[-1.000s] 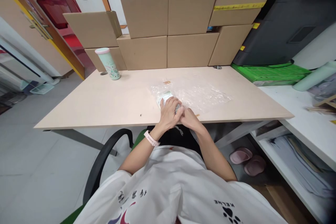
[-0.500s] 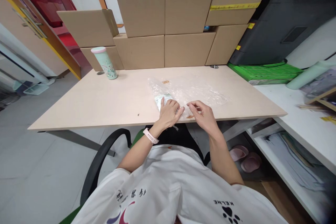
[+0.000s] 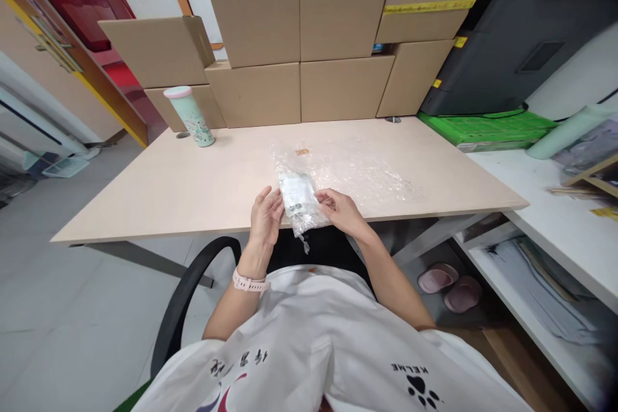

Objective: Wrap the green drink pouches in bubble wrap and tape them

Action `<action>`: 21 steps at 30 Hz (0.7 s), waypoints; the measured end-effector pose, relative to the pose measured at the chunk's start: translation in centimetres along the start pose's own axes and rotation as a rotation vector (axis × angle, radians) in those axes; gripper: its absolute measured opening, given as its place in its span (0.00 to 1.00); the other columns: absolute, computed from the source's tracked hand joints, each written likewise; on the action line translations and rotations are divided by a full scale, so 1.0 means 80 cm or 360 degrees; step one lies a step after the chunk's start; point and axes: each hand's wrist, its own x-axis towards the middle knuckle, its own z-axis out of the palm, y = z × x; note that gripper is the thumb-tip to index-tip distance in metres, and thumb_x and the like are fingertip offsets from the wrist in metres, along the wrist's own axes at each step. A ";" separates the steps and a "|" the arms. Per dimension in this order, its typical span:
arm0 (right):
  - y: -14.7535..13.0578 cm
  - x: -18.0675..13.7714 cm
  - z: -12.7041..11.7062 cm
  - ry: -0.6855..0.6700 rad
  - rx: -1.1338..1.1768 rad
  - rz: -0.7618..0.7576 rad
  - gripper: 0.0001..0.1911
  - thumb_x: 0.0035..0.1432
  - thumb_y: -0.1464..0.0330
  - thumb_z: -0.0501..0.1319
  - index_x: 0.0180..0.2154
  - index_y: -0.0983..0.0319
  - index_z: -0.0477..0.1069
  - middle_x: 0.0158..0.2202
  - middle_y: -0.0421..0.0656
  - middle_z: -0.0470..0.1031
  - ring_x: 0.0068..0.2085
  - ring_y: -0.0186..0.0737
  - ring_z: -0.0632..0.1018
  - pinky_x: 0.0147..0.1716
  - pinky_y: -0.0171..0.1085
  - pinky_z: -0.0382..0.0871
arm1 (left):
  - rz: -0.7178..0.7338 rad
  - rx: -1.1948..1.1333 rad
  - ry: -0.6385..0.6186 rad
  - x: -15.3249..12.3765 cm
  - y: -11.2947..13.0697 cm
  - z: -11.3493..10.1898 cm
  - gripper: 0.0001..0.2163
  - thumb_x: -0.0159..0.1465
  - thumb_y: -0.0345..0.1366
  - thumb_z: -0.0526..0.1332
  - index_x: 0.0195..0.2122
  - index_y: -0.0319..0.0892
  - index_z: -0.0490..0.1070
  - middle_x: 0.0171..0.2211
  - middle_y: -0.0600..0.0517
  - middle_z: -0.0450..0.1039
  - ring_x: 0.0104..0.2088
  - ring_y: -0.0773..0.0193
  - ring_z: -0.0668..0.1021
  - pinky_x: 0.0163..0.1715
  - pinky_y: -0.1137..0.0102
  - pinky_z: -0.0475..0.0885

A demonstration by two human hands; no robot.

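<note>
A small white packet (image 3: 295,192) with dark print at its lower end lies by the table's front edge, on or under clear plastic wrap (image 3: 357,170). The crinkled wrap spreads to the right, and a twisted end of it hangs over the edge. My left hand (image 3: 266,214) stands at the packet's left side, fingers apart, its fingertips close to the packet or touching it. At the packet's right side, my right hand (image 3: 340,211) has its fingers bent together on the wrap. The exact grip of those fingertips is partly hidden.
Cardboard boxes (image 3: 255,95) form a wall along the table's back. A mint tumbler with a pink lid (image 3: 190,117) stands at the back left of the table (image 3: 145,199). To the right are a green crate (image 3: 483,132) and a white shelf (image 3: 521,183).
My left hand has moved off the wrap to the packet's left side and opened. My right hand has shifted left to the packet's right edge. The packet now shows more fully.
</note>
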 end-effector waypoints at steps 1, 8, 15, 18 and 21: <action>0.001 0.002 0.001 -0.0013 0.0016 0.0015 0.15 0.54 0.71 0.59 0.44 0.56 0.74 0.40 0.43 0.79 0.39 0.41 0.78 0.42 0.41 0.74 | -0.0045 -0.0066 0.0005 -0.004 0.005 0.001 0.18 0.67 0.37 0.52 0.58 0.53 0.55 0.57 0.45 0.69 0.58 0.52 0.74 0.59 0.40 0.66; 0.008 0.013 0.000 -0.0062 0.0226 0.0083 0.13 0.47 0.69 0.62 0.39 0.59 0.73 0.35 0.40 0.76 0.32 0.36 0.75 0.34 0.36 0.71 | 0.0302 0.0598 -0.0196 -0.047 0.018 0.052 0.20 0.72 0.39 0.41 0.65 0.49 0.48 0.65 0.45 0.63 0.59 0.58 0.74 0.52 0.56 0.76; 0.012 0.009 -0.006 0.0014 -0.0052 -0.0016 0.05 0.48 0.69 0.58 0.31 0.60 0.70 0.26 0.38 0.72 0.28 0.37 0.71 0.29 0.35 0.64 | 0.1009 0.1715 -0.0376 -0.057 -0.001 0.098 0.39 0.68 0.37 0.56 0.72 0.51 0.27 0.71 0.48 0.49 0.70 0.60 0.58 0.65 0.57 0.66; 0.016 0.004 -0.010 0.0074 -0.0325 -0.0117 0.04 0.51 0.70 0.56 0.30 0.60 0.69 0.29 0.40 0.73 0.31 0.39 0.72 0.31 0.36 0.64 | 0.1054 0.1804 -0.0351 -0.053 -0.007 0.109 0.36 0.70 0.40 0.54 0.72 0.47 0.30 0.72 0.46 0.45 0.72 0.58 0.52 0.68 0.53 0.61; 0.022 0.000 -0.013 0.0106 -0.0492 -0.0193 0.07 0.54 0.71 0.55 0.34 0.59 0.72 0.37 0.45 0.76 0.38 0.44 0.74 0.37 0.39 0.66 | 0.1075 0.1836 -0.0326 -0.047 -0.012 0.116 0.31 0.72 0.41 0.48 0.72 0.43 0.36 0.72 0.45 0.46 0.72 0.57 0.51 0.69 0.53 0.58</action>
